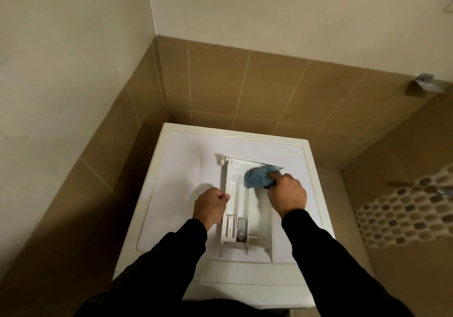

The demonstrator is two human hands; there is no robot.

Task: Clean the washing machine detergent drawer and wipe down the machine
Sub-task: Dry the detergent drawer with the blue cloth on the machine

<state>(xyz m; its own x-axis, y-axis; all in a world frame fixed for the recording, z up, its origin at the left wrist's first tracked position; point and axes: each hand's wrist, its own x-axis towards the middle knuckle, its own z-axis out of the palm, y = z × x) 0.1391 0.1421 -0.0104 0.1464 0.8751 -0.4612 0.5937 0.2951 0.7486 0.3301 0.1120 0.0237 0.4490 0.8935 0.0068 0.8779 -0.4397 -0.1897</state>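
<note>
- Two black sleeves reaching forward from the bottom of the view, over the front edge of the washing machine.
- Detergent drawer out of its slot and lying flat on the machine's white top, long axis running away from the body, small near compartments with a grey insert closest.
- Left hand curled against the drawer's left wall, thumb hooked over the rim, gripping and steadying it.
- Right hand further in, knuckles up, fingers closed around a bunched blue cloth and pressing it down into the far right compartment.
- Step in hand, by the look of it: scrubbing the drawer's interior; wiping down the machine itself apparently not yet begun.
- Next move probably calling for dragging the cloth back along the long channel toward the near compartments, left hand bracing against sliding.
- Beyond, brown tiled wall in the corner, pale plaster above.
</note>
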